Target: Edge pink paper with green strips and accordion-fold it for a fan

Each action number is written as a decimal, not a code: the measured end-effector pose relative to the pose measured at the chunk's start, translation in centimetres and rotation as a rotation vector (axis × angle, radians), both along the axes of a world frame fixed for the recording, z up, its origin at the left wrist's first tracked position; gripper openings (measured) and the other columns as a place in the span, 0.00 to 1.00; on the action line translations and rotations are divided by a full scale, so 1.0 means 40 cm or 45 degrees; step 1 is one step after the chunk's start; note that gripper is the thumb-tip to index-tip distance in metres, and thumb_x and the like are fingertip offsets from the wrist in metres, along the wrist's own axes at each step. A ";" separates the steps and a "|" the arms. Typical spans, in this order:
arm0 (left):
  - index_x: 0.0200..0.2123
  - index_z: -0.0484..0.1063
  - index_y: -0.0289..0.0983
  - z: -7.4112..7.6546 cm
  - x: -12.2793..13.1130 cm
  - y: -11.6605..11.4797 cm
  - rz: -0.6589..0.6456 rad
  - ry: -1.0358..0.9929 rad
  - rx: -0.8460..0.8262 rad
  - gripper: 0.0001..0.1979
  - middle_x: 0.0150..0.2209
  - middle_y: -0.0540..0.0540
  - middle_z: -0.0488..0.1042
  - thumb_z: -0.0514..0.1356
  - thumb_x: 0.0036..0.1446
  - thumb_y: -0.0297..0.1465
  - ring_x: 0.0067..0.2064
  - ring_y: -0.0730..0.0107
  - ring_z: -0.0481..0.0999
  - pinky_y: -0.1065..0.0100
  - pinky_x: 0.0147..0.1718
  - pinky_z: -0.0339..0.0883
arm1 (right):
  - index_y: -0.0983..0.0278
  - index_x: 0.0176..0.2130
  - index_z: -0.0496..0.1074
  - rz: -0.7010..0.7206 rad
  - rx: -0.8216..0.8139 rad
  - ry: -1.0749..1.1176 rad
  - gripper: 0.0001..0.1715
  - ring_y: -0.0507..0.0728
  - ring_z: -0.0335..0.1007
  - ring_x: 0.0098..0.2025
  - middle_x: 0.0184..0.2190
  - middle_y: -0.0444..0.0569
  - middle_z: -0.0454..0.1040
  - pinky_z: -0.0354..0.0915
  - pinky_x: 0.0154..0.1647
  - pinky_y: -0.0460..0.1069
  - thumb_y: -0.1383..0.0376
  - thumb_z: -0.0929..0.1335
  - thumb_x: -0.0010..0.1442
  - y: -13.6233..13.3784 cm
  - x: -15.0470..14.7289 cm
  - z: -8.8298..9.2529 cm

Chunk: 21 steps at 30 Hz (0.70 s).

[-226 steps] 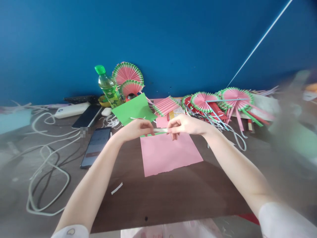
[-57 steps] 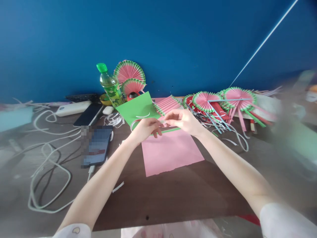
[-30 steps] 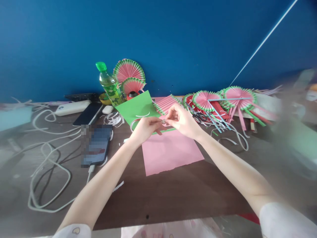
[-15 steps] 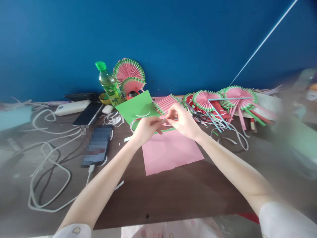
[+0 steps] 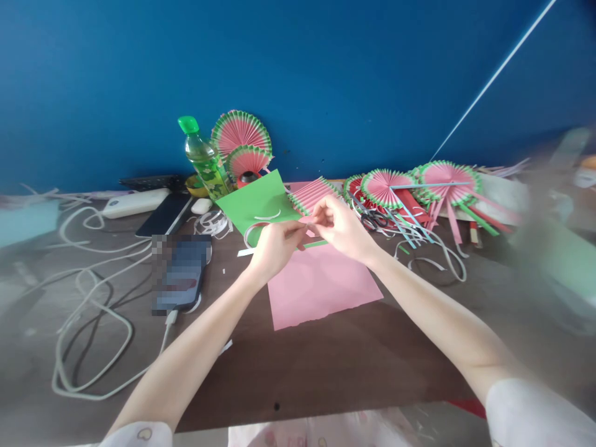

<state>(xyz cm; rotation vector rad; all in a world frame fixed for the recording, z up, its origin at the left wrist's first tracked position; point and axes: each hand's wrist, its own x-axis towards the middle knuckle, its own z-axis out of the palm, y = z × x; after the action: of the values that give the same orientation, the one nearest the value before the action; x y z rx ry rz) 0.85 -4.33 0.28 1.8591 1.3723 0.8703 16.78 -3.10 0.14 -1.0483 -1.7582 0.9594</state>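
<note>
My left hand (image 5: 278, 243) is closed in a pinch over the top edge of a pink paper sheet (image 5: 321, 288). A narrow white strip (image 5: 246, 252) sticks out on its left side and seems to run into its grip. Fingertips nearly touching it, my right hand (image 5: 335, 225) pinches something too small to make out, perhaps the strip's other end. The pink sheet lies flat with a green band along its far edge. Behind my left hand is a green paper sheet (image 5: 254, 202), with curled white strips on it. A pleated pink paper piece (image 5: 313, 194) lies just beyond my hands.
Finished pleated paper fans (image 5: 242, 133) lean on the blue wall beside a green-capped bottle (image 5: 205, 164). More fans (image 5: 386, 186), scissors (image 5: 372, 220) and loose strips lie at right. At left are a phone (image 5: 184, 273), a white power bank (image 5: 136, 203) and a looped cable (image 5: 128, 329).
The white strip by my left hand has shifted slightly up and to the right. Both hands stay pinched close together, with very small finger movements. The sheets have not moved.
</note>
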 end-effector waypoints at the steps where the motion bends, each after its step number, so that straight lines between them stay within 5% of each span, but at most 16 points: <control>1: 0.33 0.76 0.37 0.001 0.001 0.000 0.003 0.000 -0.006 0.11 0.22 0.50 0.76 0.54 0.55 0.32 0.26 0.71 0.74 0.72 0.25 0.62 | 0.61 0.32 0.58 0.001 -0.026 -0.005 0.10 0.52 0.70 0.29 0.25 0.41 0.68 0.67 0.30 0.48 0.69 0.66 0.51 0.000 0.001 0.001; 13: 0.30 0.73 0.33 0.012 0.000 0.002 -0.064 -0.480 -0.296 0.09 0.29 0.46 0.78 0.57 0.52 0.33 0.25 0.74 0.74 0.69 0.33 0.68 | 0.64 0.31 0.67 0.145 -0.242 0.012 0.03 0.53 0.71 0.32 0.27 0.44 0.71 0.69 0.35 0.50 0.69 0.66 0.51 0.004 0.016 0.040; 21: 0.30 0.72 0.34 0.010 -0.004 0.005 -0.084 -0.432 -0.351 0.08 0.29 0.47 0.77 0.57 0.52 0.33 0.28 0.73 0.74 0.67 0.37 0.68 | 0.64 0.25 0.64 0.044 -0.146 -0.029 0.07 0.50 0.69 0.29 0.24 0.43 0.69 0.69 0.33 0.47 0.67 0.67 0.54 -0.006 0.000 0.034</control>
<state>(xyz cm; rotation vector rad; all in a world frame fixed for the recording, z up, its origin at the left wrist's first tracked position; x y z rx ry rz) 0.69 -4.15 0.70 1.4625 1.1482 0.8682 16.77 -3.36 1.51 -1.1077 -1.7620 1.0848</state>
